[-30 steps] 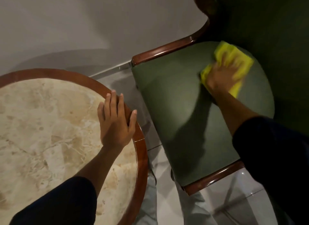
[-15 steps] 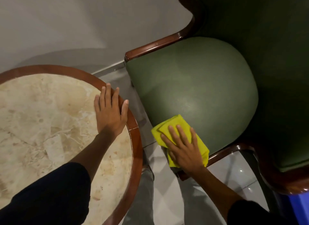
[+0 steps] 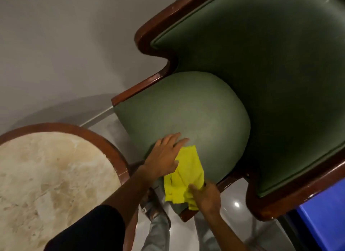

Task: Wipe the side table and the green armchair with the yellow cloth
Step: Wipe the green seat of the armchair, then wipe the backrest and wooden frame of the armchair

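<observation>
The green armchair with a dark wood frame fills the right of the head view. Its rounded seat cushion faces me. The yellow cloth lies spread and rumpled over the cushion's front edge. My left hand rests flat with fingers apart on the cushion and on the cloth's upper left part. My right hand pinches the cloth's lower right corner at the seat's front rail. The round side table, marble top with a wooden rim, stands at the lower left.
A pale wall runs behind the table and chair. Glossy floor tiles show below the seat, with my legs in grey trousers between table and chair. A blue object sits at the lower right corner.
My left hand has left the table rim and come onto the chair cushion and cloth. The cloth has opened out from its folded shape, and my right hand now grips its lower corner.
</observation>
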A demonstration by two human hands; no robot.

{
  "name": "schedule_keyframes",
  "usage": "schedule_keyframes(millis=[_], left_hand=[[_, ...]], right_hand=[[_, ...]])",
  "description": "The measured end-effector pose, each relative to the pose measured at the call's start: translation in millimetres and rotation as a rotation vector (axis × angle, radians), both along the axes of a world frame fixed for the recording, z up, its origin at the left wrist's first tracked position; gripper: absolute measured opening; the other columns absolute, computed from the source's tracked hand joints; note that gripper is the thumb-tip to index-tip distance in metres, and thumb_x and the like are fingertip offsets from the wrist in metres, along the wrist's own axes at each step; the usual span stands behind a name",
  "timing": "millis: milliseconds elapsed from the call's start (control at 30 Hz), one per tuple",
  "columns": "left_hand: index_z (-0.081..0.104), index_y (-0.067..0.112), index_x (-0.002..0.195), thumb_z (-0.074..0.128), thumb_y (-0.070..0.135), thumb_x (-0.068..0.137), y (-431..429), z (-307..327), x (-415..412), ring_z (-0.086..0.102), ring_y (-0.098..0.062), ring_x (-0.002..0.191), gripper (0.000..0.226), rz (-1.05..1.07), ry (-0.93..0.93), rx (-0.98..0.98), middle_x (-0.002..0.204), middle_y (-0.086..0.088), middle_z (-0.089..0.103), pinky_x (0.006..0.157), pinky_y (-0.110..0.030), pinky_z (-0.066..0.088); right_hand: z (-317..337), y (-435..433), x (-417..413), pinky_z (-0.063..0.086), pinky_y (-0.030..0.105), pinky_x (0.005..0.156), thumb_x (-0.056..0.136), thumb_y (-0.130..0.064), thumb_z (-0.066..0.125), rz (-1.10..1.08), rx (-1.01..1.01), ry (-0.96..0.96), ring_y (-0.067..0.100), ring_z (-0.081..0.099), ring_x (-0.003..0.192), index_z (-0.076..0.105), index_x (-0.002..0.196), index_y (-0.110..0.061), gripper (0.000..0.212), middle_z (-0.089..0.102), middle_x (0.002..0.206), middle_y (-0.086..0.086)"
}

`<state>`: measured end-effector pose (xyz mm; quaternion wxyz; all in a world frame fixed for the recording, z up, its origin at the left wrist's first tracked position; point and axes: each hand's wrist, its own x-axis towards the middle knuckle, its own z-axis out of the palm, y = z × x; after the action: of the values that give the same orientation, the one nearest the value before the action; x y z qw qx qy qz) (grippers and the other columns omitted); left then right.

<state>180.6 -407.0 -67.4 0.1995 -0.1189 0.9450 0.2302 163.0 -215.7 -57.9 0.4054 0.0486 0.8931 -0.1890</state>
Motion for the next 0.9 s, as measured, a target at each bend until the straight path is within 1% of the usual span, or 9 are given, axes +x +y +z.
schedule_keyframes(millis=[100,200,267,333,400,533,600,733,900], left_hand=[[0.023,0.041,0.154,0.066,0.031,0.076,-5.6,13.8,-31.4,-0.001,-0.027,0.156,0.089,-0.275,-0.098,-0.113,0.169,-0.013,-0.006,0.121,-0.043,0.013],[0.061,0.041,0.127,0.07,0.041,0.079,-19.8,42.1,-67.9,0.008,-0.022,0.156,0.049,-0.303,-0.19,0.033,0.166,-0.001,0.021,0.122,-0.042,0.018],[0.073,0.033,0.109,0.077,0.035,0.078,-24.8,74.3,-102.6,0.039,-0.017,0.143,0.031,-0.185,-0.193,0.246,0.146,0.004,0.055,0.116,-0.033,0.032],[0.078,0.025,0.093,0.084,0.02,0.074,-23.3,113.4,-141.3,0.066,-0.009,0.105,0.021,0.031,-0.175,0.57,0.108,0.003,0.076,0.091,-0.022,0.049],[0.077,0.018,0.086,0.086,0.017,0.073,-5.7,152.2,-186.7,0.065,-0.003,0.079,0.016,0.12,-0.089,0.751,0.085,0.0,0.077,0.075,-0.02,0.049],[0.075,0.01,0.09,0.082,0.021,0.079,67.9,206.6,-278.2,0.061,-0.002,0.077,0.017,0.137,0.055,0.935,0.082,0.003,0.072,0.073,-0.022,0.048],[0.075,0.014,0.097,0.079,0.022,0.082,100.4,218.4,-318.1,0.066,-0.005,0.084,0.018,0.176,0.127,0.96,0.09,0.002,0.075,0.078,-0.024,0.051],[0.051,0.025,0.142,0.06,0.045,0.093,104.7,209.2,-358.5,0.047,-0.02,0.135,0.054,-0.006,0.351,0.121,0.145,0.0,0.054,0.108,-0.039,0.035],[0.045,0.02,0.146,0.051,0.045,0.095,1.8,191.4,-377.1,0.037,-0.03,0.147,0.057,-0.156,0.63,-0.367,0.158,-0.014,0.039,0.116,-0.053,0.03]], right_hand=[[39.8,-12.3,-21.6,0.05,0.033,0.09,0.085,-0.037,0.061,0.381,-0.014,0.112,0.027,0.059,0.111,0.06,0.115,-0.017,0.036,0.061,0.118,0.006],[98.2,-14.9,-57.4,0.049,0.029,0.076,0.083,-0.035,0.063,0.439,-0.099,0.198,0.018,0.062,0.099,0.048,0.109,-0.032,0.03,0.058,0.108,-0.008],[142.2,-5.8,-94.2,0.041,0.013,0.059,0.079,-0.031,0.069,0.346,-0.219,0.303,0.005,0.058,0.077,0.038,0.099,-0.041,0.038,0.055,0.088,-0.017],[187.1,8.5,-135.9,0.038,0.007,0.059,0.07,-0.026,0.073,0.149,-0.368,0.474,-0.001,0.057,0.072,0.039,0.097,-0.046,0.048,0.058,0.084,-0.021],[231.8,31.7,-185.1,0.045,0.008,0.062,0.067,-0.03,0.077,-0.079,-0.492,0.691,-0.006,0.061,0.077,0.048,0.099,-0.044,0.045,0.061,0.092,-0.025],[287.5,78.7,-295.0,0.05,0.006,0.077,0.078,-0.034,0.076,-0.22,-0.545,1.181,-0.011,0.062,0.085,0.052,0.105,-0.044,0.037,0.061,0.09,-0.03],[291.7,90.7,-345.2,0.046,0.013,0.087,0.081,-0.026,0.07,-0.193,-0.392,1.326,0.003,0.061,0.098,0.054,0.12,-0.024,0.041,0.061,0.109,-0.013],[245.0,86.5,-378.4,0.03,0.052,0.111,0.093,-0.03,0.06,0.111,0.1,1.123,0.037,0.031,0.143,0.029,0.151,-0.01,0.069,0.027,0.158,0.022],[198.3,70.9,-372.3,0.035,0.053,0.108,0.091,-0.06,0.05,0.075,0.186,0.859,0.041,0.028,0.144,0.008,0.156,-0.007,0.093,0.012,0.162,0.025]])
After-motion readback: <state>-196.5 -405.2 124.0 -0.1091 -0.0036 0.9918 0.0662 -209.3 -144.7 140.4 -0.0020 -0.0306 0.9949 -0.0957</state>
